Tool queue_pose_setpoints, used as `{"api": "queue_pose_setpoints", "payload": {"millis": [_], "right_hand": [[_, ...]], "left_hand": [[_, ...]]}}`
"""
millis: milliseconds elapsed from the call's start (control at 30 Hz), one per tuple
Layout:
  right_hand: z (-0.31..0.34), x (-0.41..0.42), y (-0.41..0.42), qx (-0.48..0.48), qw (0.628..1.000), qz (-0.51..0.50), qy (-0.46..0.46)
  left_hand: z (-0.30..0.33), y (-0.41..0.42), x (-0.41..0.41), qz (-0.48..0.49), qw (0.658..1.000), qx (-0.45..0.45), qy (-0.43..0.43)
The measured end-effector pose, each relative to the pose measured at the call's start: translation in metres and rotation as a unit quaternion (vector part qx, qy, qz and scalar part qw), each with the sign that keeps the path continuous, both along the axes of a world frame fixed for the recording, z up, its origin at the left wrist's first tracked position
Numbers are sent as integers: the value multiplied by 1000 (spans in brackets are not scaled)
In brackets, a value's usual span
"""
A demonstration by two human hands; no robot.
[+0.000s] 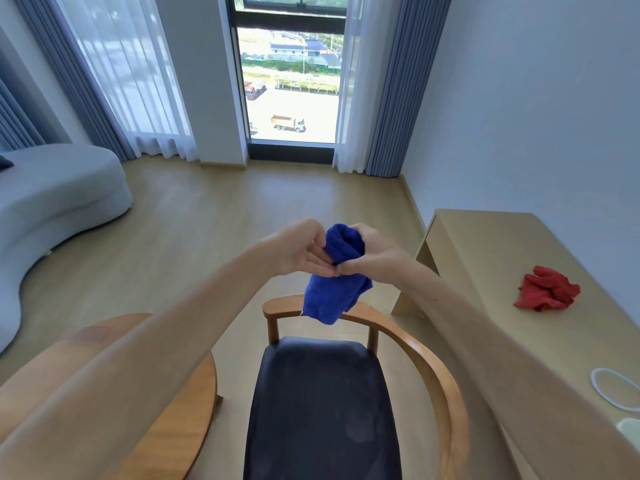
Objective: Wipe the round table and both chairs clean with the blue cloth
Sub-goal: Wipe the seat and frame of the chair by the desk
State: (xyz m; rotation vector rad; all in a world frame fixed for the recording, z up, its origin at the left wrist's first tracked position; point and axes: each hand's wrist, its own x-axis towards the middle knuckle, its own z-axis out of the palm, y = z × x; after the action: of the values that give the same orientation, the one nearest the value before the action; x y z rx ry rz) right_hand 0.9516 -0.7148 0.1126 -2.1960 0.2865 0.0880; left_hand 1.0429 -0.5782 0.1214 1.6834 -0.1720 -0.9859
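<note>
The blue cloth hangs bunched in mid-air above the curved wooden backrest of the chair, its long axis running top to bottom with the loose end pointing down. The right hand grips its upper part with curled fingers. The left hand lies relaxed, its straight fingers touching the cloth. The round table stands left of the chair.

One chair; one round table; one blue cloth; one red cloth
</note>
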Motion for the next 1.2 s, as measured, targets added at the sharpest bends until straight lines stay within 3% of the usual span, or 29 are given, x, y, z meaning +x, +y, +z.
{"api": "queue_pose_setpoints", "payload": {"millis": [67,133,200,300,367,467,633,733,833,967,1067,1133,1200], "right_hand": [[-4,-2,-9,18,999,-7,-33],[-7,-4,-14,41,998,21,-46],[-10,-5,-16,74,995,28,-59],[-19,-7,-18,135,988,-4,-76],[-30,-12,-21,192,978,-28,-75],[-54,-20,-25,267,959,-67,-68],[-133,-29,-26,312,937,-156,13],[-203,-41,-26,290,934,-191,87],[-282,-55,-27,263,924,-230,155],[-380,-66,-38,285,871,-355,183],[-453,-75,-46,272,847,-389,239],[-491,-78,-47,213,853,-352,321],[-517,-79,-49,45,877,-273,393]], "left_hand": [[-8,4,4,-76,977,109,-165],[-19,8,4,-141,945,123,-268],[-30,8,-4,-164,948,46,-267],[-45,4,-9,-109,957,-20,-268],[-54,7,-7,-119,964,-36,-234],[-82,22,-5,-226,964,-37,-138],[-174,46,-9,-244,968,49,-35],[-238,55,-13,-250,961,123,-1],[-305,60,-9,-203,967,154,19],[-398,55,3,-78,986,129,69],[-476,47,-4,24,984,167,50],[-523,44,-16,74,974,205,55],[-554,48,-25,90,964,248,45]]}}
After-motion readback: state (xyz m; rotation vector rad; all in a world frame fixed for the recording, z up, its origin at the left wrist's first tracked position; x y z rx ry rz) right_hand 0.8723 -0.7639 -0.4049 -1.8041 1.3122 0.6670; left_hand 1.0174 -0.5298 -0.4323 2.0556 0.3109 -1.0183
